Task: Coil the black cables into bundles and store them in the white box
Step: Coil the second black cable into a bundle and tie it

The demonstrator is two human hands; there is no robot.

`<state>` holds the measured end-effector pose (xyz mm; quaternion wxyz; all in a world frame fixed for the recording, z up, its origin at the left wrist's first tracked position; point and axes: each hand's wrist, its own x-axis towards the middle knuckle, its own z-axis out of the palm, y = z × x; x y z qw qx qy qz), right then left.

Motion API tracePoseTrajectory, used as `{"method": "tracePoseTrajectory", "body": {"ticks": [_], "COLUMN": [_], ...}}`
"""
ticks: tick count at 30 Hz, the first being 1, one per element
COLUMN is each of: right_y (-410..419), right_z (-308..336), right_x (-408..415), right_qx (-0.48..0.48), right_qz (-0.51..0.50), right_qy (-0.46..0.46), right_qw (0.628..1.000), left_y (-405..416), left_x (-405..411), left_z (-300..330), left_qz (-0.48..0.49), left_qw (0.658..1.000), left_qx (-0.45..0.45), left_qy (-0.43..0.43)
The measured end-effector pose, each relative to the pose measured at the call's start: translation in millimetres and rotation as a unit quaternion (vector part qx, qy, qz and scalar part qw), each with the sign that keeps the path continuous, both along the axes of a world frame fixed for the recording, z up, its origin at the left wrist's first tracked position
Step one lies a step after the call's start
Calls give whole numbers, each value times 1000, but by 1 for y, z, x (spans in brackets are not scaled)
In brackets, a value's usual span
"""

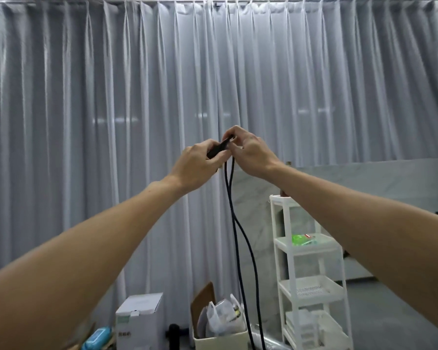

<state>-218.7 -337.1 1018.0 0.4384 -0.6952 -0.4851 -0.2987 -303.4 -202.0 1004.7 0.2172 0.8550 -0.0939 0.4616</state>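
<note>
Both arms are raised in front of a grey curtain. My left hand [200, 164] grips the black plug end of a black cable [235, 228]. My right hand [249, 152] pinches the same cable's end right beside it, the fingers of both hands touching. Two strands of the cable hang down from the hands, cross once, and run out of the bottom of the frame. A white box [138, 322] stands on the floor at lower left; whether it is the storage box I cannot tell.
A white tiered plastic shelf [311, 274] stands at lower right with a green packet on one tier. A bin [220, 337] with plastic bags and cardboard sits on the floor beside the hanging cable. A blue pack [96, 337] lies at lower left.
</note>
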Motion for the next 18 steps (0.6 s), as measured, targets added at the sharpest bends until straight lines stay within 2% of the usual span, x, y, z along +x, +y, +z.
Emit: {"method": "tracePoseTrajectory", "body": {"ticks": [5, 10, 14, 18], "right_y": [-8, -13, -18, -20], "right_z": [1, -2, -9, -15], "right_x": [-1, -3, -1, 2], "right_qx": [-17, -29, -41, -42], "right_qz": [-23, -39, -46, -22], "right_qy": [-32, -59, -80, -34], "right_qw": [999, 997, 995, 998], "left_y": [-5, -13, -18, -8], "left_x": [-9, -16, -16, -13], "left_z": [-1, 1, 3, 2], "left_qz": [-45, -126, -169, -152], "left_qw": [998, 986, 970, 968], "left_qx": [5, -78, -164, -198], "left_qy": [49, 78, 62, 36]}}
